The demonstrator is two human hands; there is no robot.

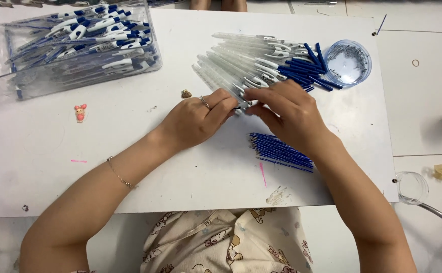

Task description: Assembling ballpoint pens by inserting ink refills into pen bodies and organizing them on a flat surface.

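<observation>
White board, left hand and right hand, fingers pinched shut on clear pen barrel, blue refills near.

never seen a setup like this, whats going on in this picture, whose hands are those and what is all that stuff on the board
There is no machine here. The single picture comes from a camera worn on a person's head, looking down, so the two bare arms reaching in from the bottom are that person's own.

They work over a white board lying on a tiled floor. The left hand, with a ring and a bracelet, and the right hand meet in the middle and pinch a clear pen part between the fingertips; it is too covered to say more.

Just beyond the hands lies a fan of clear pen barrels next to dark blue caps. A small round tub sits at the right. Below the right hand is a bundle of thin blue refills. At top left, a clear plastic box holds finished blue and white pens.
</observation>
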